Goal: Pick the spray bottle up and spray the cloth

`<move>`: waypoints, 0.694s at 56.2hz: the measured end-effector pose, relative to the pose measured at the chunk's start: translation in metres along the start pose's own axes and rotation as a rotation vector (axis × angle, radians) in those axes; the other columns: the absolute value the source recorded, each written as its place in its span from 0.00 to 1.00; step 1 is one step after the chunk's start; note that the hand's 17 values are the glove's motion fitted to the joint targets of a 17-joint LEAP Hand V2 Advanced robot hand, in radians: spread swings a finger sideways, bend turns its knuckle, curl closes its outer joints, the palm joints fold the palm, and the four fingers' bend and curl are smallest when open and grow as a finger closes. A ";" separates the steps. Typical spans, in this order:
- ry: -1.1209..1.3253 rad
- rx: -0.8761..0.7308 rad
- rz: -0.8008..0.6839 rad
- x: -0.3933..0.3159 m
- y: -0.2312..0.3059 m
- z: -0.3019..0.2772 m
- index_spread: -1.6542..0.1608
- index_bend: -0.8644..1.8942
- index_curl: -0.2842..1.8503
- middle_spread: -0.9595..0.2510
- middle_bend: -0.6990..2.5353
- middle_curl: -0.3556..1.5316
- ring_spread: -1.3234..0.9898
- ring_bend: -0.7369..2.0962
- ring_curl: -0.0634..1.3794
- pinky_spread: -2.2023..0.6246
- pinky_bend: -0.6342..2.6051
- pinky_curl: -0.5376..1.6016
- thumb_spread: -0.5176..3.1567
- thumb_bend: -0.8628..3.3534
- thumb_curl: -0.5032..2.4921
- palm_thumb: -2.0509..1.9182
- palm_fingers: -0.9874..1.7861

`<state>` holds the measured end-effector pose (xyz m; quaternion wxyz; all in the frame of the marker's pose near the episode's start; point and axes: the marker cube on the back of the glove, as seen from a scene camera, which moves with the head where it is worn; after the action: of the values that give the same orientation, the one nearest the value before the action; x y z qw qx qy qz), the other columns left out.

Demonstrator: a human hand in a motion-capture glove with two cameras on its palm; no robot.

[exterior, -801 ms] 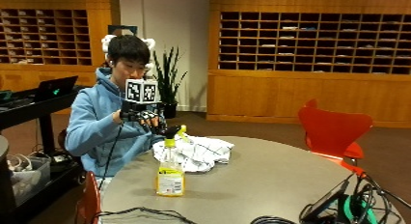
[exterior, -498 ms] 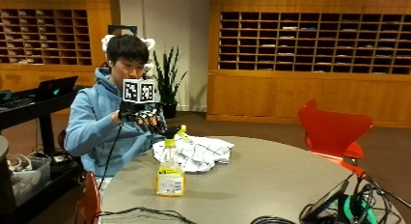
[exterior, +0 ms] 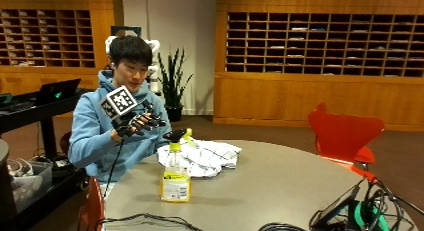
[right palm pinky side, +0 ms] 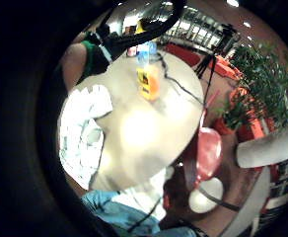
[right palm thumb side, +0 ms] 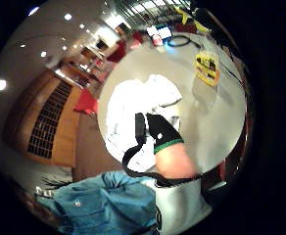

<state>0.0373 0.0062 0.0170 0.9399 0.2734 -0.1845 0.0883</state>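
In the outside view a yellow-labelled spray bottle (exterior: 175, 175) with a black trigger head stands upright near the table's front left edge. A crumpled white cloth (exterior: 201, 158) lies just behind it on the round grey table (exterior: 278, 186). My gloved right hand (exterior: 137, 122) is raised in front of the person's chest, above and to the left of the bottle, fingers spread and relaxed, holding nothing. The palm views look down on the bottle (right palm pinky side: 148, 81) (right palm thumb side: 206, 68) and the cloth (right palm pinky side: 82, 133) (right palm thumb side: 138, 105) from a distance.
A red chair (exterior: 344, 136) stands at the table's far right. Cables and a small stand (exterior: 338, 211) lie along the front right edge. A black cart with a laptop (exterior: 46, 96) is at the left, and a potted plant (exterior: 172, 76) behind.
The gloved hand has dropped a little and turned, moving slightly left in front of the chest. The bottle and the cloth have not moved.
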 end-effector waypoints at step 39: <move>-0.703 0.373 0.566 0.086 -0.046 0.081 0.80 0.35 0.20 0.81 0.29 0.39 0.60 0.43 0.28 0.84 0.38 0.43 0.42 0.20 0.30 0.70 0.48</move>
<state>0.1045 -0.0710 0.0927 0.6949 0.3894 -0.5388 0.2743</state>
